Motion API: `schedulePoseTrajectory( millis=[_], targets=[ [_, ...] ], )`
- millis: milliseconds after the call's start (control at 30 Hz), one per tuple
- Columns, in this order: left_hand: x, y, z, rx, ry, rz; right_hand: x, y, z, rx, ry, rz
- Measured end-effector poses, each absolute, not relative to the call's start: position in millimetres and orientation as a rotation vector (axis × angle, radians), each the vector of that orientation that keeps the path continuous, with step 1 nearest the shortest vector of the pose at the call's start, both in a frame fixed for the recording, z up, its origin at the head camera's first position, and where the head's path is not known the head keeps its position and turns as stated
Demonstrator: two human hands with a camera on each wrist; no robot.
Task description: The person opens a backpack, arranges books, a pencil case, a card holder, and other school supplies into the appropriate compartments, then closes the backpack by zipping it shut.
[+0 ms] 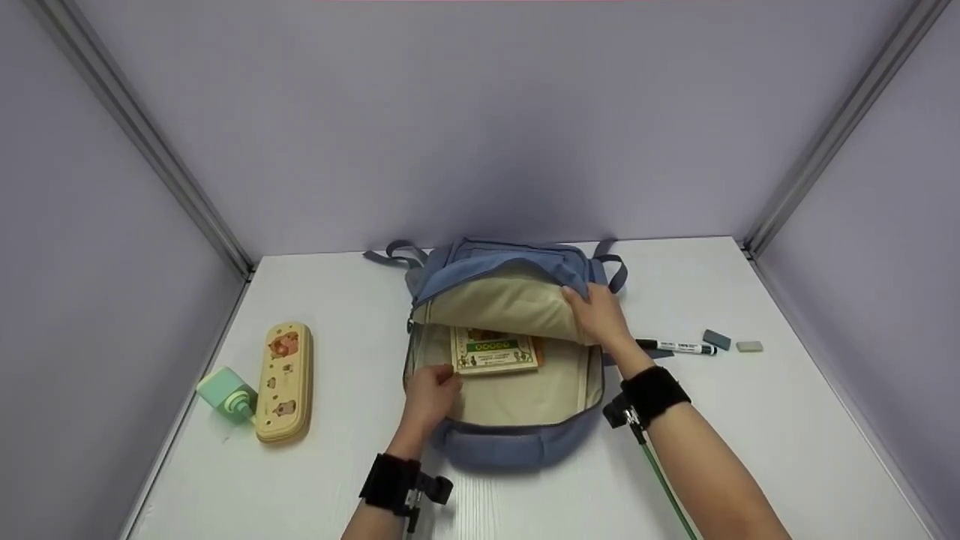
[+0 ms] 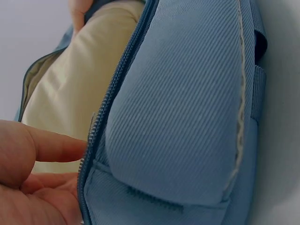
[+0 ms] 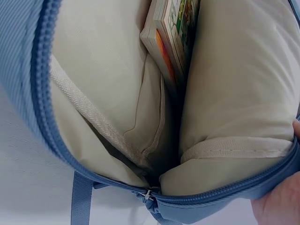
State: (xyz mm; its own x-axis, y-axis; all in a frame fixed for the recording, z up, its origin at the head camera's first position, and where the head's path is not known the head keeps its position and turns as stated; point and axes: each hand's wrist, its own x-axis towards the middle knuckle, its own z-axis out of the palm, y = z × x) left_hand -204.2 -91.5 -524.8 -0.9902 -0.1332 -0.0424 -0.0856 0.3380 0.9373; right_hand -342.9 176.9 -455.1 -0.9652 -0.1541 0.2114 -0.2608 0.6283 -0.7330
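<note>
A blue backpack (image 1: 491, 450) lies unzipped on the white table, its cream lining (image 1: 517, 401) exposed. My right hand (image 1: 602, 316) grips the raised front flap (image 1: 502, 304) near its right corner and holds it up. At the left side of the opening, my left hand (image 1: 430, 394) pinches the zippered edge; in the left wrist view its fingers (image 2: 58, 147) meet the zipper teeth (image 2: 101, 117). Inside lie small books (image 1: 495, 358) with a green band on the top cover, partly under the flap. The right wrist view shows their stacked page edges, with the zipper pull (image 3: 148, 194) at the opening's corner.
Left of the backpack are a yellow pencil case (image 1: 283, 382) with bear pictures and a mint-green bottle (image 1: 225, 391) touching it. To the right lie a marker (image 1: 686, 347), a dark eraser (image 1: 717, 340) and a pale eraser (image 1: 748, 346). Grey-white walls (image 1: 480, 127) enclose the table.
</note>
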Motion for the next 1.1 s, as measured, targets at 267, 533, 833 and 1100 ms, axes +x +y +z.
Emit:
schedulePoseTrajectory(
  millis=[267, 533, 833, 1100],
  targets=[
    [-212, -89, -531, 0.114, -2.582, -1.774, -341, 177, -456, 0.350, -2.734, 1.239],
    [-206, -90, -521, 0.127, -2.673, -1.735, -340, 176, -457, 0.310, -2.733, 1.250],
    [-206, -88, -524, 0.033, -2.649, -1.684, -341, 175, -458, 0.310, -2.731, 1.234],
    [-211, -83, -530, 0.089, -2.643, -1.730, -340, 176, -460, 0.312, -2.732, 1.255]
  ],
)
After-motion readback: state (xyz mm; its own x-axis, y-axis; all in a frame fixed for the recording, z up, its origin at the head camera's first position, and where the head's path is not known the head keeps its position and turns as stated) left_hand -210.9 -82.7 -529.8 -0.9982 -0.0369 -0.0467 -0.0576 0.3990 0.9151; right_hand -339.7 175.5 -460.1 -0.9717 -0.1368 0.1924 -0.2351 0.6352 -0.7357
